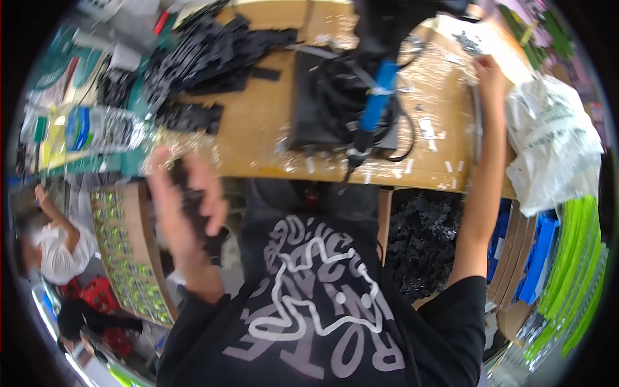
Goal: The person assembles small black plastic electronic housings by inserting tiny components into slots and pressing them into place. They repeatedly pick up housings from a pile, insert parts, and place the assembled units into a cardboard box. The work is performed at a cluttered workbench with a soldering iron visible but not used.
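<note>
My left hand (187, 206), smeared by motion, is at the table's front edge on the left. Its fingers are bent round a dark flat piece (192, 201), whose outline is blurred. My right arm reaches forward over the right side of the table. At its end my right hand (490, 74) is closed, and what its fingers hold, if anything, is hidden. Just beyond it lies a small heap of dark little parts (467, 42). A blue and black powered screwdriver (377, 103) hangs tip down over the middle, touched by neither hand.
A pile of black flat pieces (193, 61) covers the back left, with a water bottle (97, 129) nearby. Behind the screwdriver sits a black box (309, 122) with coiled cable. White scraps lie on the wooden tabletop (255, 145). A white plastic bag (551, 138) stands right.
</note>
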A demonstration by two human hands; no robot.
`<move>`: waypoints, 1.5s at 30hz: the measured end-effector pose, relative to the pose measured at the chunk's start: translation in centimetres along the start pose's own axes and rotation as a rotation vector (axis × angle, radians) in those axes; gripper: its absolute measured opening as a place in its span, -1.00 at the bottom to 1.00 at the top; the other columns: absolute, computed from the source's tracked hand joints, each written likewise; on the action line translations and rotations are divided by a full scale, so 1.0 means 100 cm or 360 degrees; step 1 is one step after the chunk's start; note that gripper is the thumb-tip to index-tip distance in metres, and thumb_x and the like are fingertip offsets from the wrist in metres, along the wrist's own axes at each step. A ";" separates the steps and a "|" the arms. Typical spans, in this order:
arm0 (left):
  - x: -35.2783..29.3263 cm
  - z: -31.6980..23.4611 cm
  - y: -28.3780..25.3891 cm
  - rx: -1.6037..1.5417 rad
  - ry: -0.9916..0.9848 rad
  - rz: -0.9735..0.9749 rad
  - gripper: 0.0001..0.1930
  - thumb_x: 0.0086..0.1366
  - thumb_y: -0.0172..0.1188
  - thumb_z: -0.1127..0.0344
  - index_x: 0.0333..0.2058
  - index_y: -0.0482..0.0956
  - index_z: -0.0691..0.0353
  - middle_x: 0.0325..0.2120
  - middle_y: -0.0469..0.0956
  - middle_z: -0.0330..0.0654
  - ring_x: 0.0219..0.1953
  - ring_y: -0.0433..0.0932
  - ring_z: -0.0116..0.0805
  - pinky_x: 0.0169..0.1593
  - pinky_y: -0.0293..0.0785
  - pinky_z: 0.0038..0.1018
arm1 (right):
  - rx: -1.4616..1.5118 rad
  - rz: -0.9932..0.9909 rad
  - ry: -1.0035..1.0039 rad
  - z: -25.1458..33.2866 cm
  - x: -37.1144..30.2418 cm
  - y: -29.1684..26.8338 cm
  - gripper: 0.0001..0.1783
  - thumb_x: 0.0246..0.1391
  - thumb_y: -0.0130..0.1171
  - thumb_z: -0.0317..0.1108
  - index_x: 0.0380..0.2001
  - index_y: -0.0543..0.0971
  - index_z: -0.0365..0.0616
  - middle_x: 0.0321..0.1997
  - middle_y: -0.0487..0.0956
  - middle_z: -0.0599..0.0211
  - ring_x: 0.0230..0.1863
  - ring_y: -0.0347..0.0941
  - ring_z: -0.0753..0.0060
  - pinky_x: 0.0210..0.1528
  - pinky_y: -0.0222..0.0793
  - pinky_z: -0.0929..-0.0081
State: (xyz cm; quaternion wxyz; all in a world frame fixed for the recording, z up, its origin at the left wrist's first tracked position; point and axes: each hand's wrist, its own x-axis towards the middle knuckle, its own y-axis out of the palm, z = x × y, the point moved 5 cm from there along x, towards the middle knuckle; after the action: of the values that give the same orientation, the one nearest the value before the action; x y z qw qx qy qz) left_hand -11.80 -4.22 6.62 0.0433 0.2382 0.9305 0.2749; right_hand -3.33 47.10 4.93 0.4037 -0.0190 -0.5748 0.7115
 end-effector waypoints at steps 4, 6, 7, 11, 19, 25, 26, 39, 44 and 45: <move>-0.023 0.054 0.016 -0.0592 -0.0947 0.0070 -0.72 0.26 -0.29 0.13 -0.13 0.21 0.08 -0.52 0.20 -0.18 -0.68 0.16 -0.47 -0.80 0.10 -0.67 | 0.0785 -0.0089 0.0250 0.072 -0.071 -0.041 -0.89 -0.12 0.11 -0.43 -0.49 0.48 -0.25 -0.51 0.49 0.36 -0.48 0.39 0.60 -0.42 0.31 0.68; -0.030 0.061 0.031 -0.0755 -0.1107 0.0171 -0.68 0.26 -0.34 0.10 -0.12 0.21 0.12 -0.50 0.22 -0.17 -0.65 0.18 -0.47 -0.77 0.10 -0.65 | 0.0937 -0.0166 0.0266 0.106 -0.108 -0.057 -0.92 -0.14 0.12 -0.52 -0.50 0.47 -0.28 -0.51 0.48 0.34 -0.50 0.38 0.61 -0.45 0.31 0.70; -0.035 0.065 0.035 -0.0747 -0.1141 0.0235 -0.67 0.23 -0.23 0.12 -0.10 0.17 0.13 -0.48 0.21 -0.17 -0.63 0.20 -0.50 -0.74 0.12 -0.65 | 0.0962 -0.0189 0.0300 0.120 -0.125 -0.065 -0.92 -0.16 0.12 -0.55 -0.50 0.46 -0.29 -0.50 0.48 0.31 -0.51 0.37 0.61 -0.46 0.31 0.69; -0.054 0.074 0.051 -0.0911 -0.1256 0.0417 -0.42 -0.03 0.15 0.29 -0.03 0.10 0.20 -0.43 0.18 -0.13 -0.61 0.17 -0.47 -0.73 0.15 -0.70 | 0.1629 0.0009 0.0228 0.159 -0.181 -0.060 -0.88 -0.19 0.08 -0.65 -0.50 0.41 -0.30 -0.48 0.45 0.21 -0.53 0.36 0.54 -0.50 0.32 0.66; -0.088 0.093 0.083 -0.1195 -0.1912 0.0644 -0.51 0.06 -0.01 0.24 -0.08 0.06 0.30 -0.43 0.22 0.00 -0.66 0.32 -0.33 -0.87 0.32 -0.56 | 0.2043 0.0775 0.0223 0.217 -0.246 -0.056 -0.85 -0.39 0.16 -0.70 -0.61 0.47 -0.31 -0.52 0.49 0.13 -0.46 0.43 0.39 -0.41 0.34 0.58; -0.086 0.098 0.086 -0.0907 -0.1921 0.0677 -0.53 0.08 0.00 0.20 -0.14 0.05 0.36 -0.45 0.22 0.00 -0.68 0.31 -0.38 -0.88 0.28 -0.64 | 0.1864 0.0854 0.0005 0.217 -0.252 -0.057 -0.83 -0.38 0.14 -0.71 -0.58 0.48 -0.29 -0.51 0.48 0.19 -0.46 0.43 0.38 -0.43 0.33 0.58; -0.085 0.098 0.086 -0.0887 -0.1906 0.0677 -0.52 0.08 0.01 0.19 -0.15 0.05 0.36 -0.45 0.22 0.00 -0.68 0.31 -0.39 -0.89 0.27 -0.65 | 0.1845 0.0847 0.0005 0.217 -0.252 -0.057 -0.82 -0.38 0.14 -0.71 -0.58 0.48 -0.29 -0.51 0.48 0.20 -0.46 0.43 0.39 -0.43 0.33 0.58; -0.080 0.103 0.081 -0.0840 -0.1916 0.0819 -0.51 0.08 0.06 0.25 -0.13 0.04 0.35 -0.45 0.23 -0.05 -0.67 0.31 -0.45 -0.88 0.27 -0.69 | 0.1785 0.0820 0.0048 0.212 -0.251 -0.055 -0.81 -0.43 0.16 -0.70 -0.61 0.50 -0.24 -0.52 0.46 0.26 -0.48 0.40 0.45 -0.47 0.30 0.61; -0.081 0.106 0.080 -0.0825 -0.1870 0.0923 -0.58 0.15 -0.03 0.25 -0.12 0.06 0.35 -0.43 0.25 -0.10 -0.67 0.33 -0.50 -0.86 0.24 -0.73 | 0.1816 0.0806 0.0074 0.209 -0.254 -0.053 -0.81 -0.43 0.17 -0.69 -0.61 0.50 -0.24 -0.52 0.46 0.27 -0.47 0.40 0.44 -0.47 0.29 0.60; -0.081 0.106 0.080 -0.0835 -0.1872 0.0923 -0.58 0.15 -0.03 0.25 -0.12 0.06 0.35 -0.43 0.25 -0.10 -0.67 0.33 -0.50 -0.86 0.24 -0.73 | 0.1825 0.0807 0.0082 0.209 -0.254 -0.053 -0.81 -0.43 0.17 -0.69 -0.60 0.50 -0.24 -0.52 0.46 0.27 -0.47 0.40 0.44 -0.46 0.29 0.60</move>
State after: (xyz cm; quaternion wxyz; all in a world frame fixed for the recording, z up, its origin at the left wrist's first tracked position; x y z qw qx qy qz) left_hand 0.92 3.10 1.51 0.5199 0.5673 0.5548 0.3163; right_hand 6.42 15.27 5.30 0.1821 0.0476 -0.0694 0.9797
